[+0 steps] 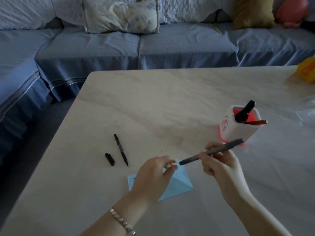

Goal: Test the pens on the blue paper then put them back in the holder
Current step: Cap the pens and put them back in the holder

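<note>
Our left hand (152, 174), grip unclear, is covering blue paper (181, 183), right hand (220, 166) pinching a grey pen (191, 158); the two-o'clock holder (233, 132) is keeping two pens (245, 112).

Illumination is dim and cool-toned. The brightest zone is the right part of the table (272, 167); brightness falls off toward the sofa (102, 53) at left. Shadows are soft and faint. The grey pen (223, 147) in the right hand (221, 166) shows motion blur. The yellow object (306, 72) at the right border is unsharp. Wide-angle distortion bends lines near the borders.
</note>
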`<state>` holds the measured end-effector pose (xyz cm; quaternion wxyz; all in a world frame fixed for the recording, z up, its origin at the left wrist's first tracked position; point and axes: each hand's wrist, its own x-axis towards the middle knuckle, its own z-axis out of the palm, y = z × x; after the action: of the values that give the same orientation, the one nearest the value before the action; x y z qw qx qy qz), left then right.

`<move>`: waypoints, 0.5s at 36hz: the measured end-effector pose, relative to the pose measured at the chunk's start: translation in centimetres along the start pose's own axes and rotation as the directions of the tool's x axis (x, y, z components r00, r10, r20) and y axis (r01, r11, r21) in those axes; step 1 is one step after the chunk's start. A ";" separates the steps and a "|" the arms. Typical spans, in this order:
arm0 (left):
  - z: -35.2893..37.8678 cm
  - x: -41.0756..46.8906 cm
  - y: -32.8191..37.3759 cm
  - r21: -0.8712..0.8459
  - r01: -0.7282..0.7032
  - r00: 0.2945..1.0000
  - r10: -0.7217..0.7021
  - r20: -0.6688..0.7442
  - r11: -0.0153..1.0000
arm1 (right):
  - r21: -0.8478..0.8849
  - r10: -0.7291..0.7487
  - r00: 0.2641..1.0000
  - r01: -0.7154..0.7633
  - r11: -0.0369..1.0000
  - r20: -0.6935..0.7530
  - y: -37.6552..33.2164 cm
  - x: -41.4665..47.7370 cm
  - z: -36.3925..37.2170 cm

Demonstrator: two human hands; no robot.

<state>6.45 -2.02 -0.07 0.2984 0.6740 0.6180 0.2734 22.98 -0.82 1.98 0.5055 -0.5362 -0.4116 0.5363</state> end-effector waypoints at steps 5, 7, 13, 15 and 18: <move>0.6 1.9 0.1 -0.021 0.075 0.996 -0.076 -0.048 0.997 | 0.061 -0.264 0.939 0.283 0.957 -0.221 -4.3 2.9 -4.1; 0.5 2.2 0.0 0.013 0.072 0.996 -0.072 -0.047 0.997 | -0.139 -0.398 0.860 0.373 0.917 -0.319 -5.5 4.2 -6.1; -0.2 1.9 -1.0 0.054 0.120 0.991 -0.116 -0.064 0.991 | -0.617 -0.624 0.692 0.324 0.717 -0.363 -5.7 7.7 -8.2; -0.7 1.6 -1.3 0.050 0.133 0.990 -0.130 -0.060 0.990 | -0.655 -0.590 0.727 0.259 0.710 -0.351 -4.7 8.6 -7.9; -1.1 1.4 -1.9 0.022 0.125 0.990 -0.123 -0.073 0.992 | -0.702 -0.550 0.768 0.191 0.686 -0.329 -3.3 9.5 -7.2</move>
<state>4.49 -0.41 -0.72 0.2835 0.6280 0.6725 0.2700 31.27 8.30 3.06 0.4872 -0.6973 -0.5192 0.0827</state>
